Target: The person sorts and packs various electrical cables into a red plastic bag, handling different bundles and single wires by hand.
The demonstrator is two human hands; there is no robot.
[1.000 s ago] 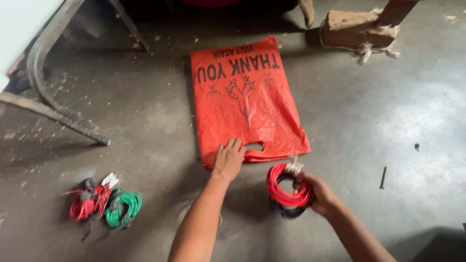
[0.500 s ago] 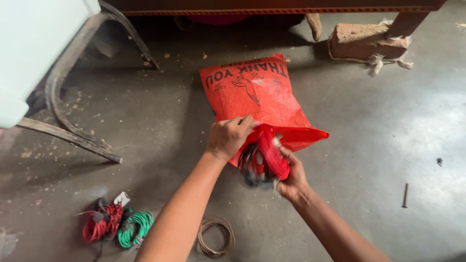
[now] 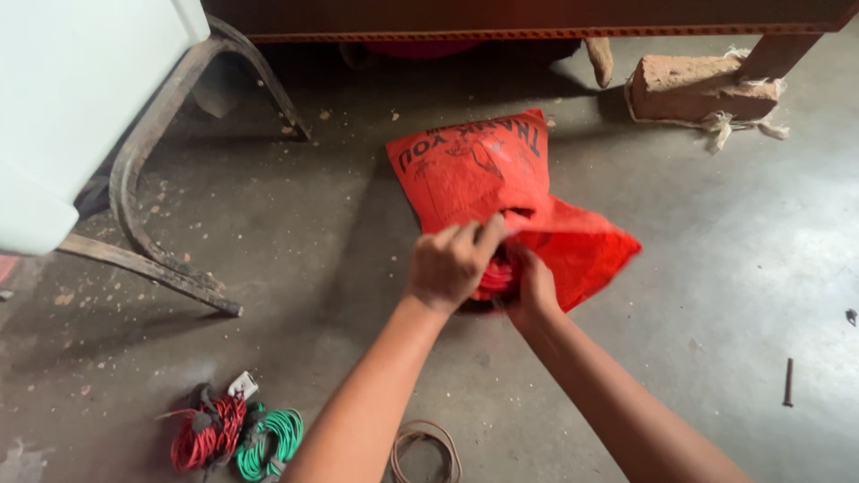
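Down on the concrete floor (image 3: 698,268), well to the left of my hands, a red wire coil (image 3: 204,433) and a green wire coil (image 3: 270,443) are lying side by side. My left hand (image 3: 454,261) is pinching the mouth of the orange plastic bag (image 3: 501,192), holding it up. My right hand (image 3: 530,284) is gripping a coil of red wire (image 3: 494,276), half inside that opening. A brick (image 3: 700,85) is sitting far beyond, to the right.
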